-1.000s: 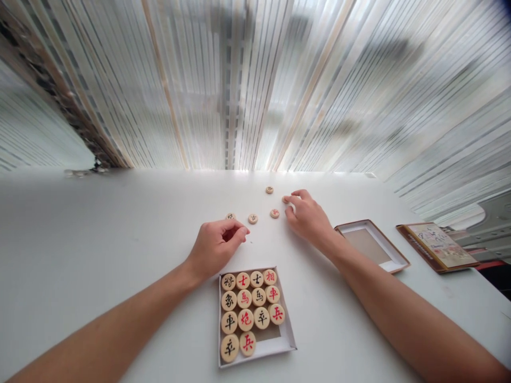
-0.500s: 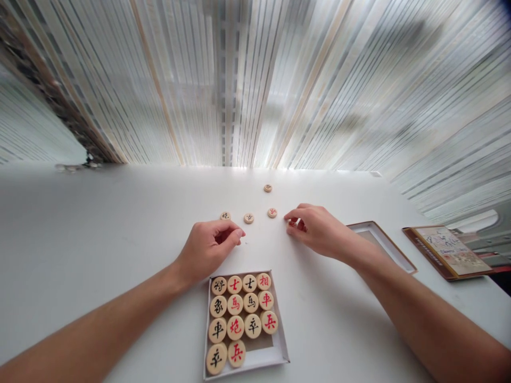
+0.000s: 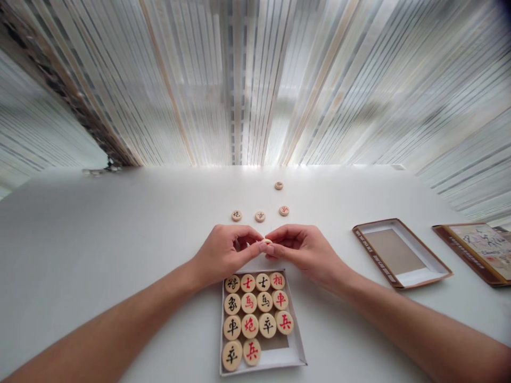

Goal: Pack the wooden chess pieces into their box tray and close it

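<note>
The left hand (image 3: 225,254) and right hand (image 3: 303,251) meet, fingers pinched narrow on one wooden disc (image 3: 267,241) held just above the far edge of the tray (image 3: 298,348) on the counter (image 3: 120,239). The tray discs (image 3: 250,325) read 士, 相, 車, 炮, 卒, 兵 in red or black. Four loose discs (image 3: 260,216) lie beyond; markings there are illegible.

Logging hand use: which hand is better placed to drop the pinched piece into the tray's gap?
Probably the right hand: its fingers pinch the piece, and the gap in the tray lies on its side. The left hand merely touches it.
</note>
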Demonstrator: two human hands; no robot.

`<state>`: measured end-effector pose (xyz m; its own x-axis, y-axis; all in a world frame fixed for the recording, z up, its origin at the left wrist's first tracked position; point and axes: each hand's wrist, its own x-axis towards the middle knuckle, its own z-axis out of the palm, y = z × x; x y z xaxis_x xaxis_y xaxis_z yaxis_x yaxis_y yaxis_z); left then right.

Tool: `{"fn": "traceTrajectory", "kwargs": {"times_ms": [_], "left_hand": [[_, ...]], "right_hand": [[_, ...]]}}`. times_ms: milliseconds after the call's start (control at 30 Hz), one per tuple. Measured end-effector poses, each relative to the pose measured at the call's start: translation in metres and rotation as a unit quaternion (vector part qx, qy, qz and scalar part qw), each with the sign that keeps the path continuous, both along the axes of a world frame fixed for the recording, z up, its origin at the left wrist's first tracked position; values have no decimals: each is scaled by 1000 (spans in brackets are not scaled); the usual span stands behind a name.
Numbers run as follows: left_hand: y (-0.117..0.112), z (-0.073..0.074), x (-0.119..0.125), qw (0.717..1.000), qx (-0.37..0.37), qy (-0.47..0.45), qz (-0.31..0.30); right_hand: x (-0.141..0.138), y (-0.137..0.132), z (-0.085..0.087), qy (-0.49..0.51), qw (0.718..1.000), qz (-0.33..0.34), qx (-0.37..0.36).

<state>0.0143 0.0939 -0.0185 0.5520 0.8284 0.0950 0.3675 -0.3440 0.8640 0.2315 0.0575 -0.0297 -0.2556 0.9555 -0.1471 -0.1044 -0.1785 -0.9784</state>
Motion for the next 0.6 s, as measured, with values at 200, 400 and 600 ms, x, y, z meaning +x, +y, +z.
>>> {"fn": "traceTrajectory", "kwargs": {"times_ms": [200, 400, 600], "left_hand": [[0, 0, 1, 997, -70, -32, -27], [0, 2, 4, 980, -172, -97, -8], [4, 5, 3, 975, -194, -107, -21]], "right_hand": [[0, 0, -2, 7, 1000, -19, -12], [2, 2, -1, 14, 1000, -5, -12], [4, 1, -2, 33, 999, -10, -22]]}}
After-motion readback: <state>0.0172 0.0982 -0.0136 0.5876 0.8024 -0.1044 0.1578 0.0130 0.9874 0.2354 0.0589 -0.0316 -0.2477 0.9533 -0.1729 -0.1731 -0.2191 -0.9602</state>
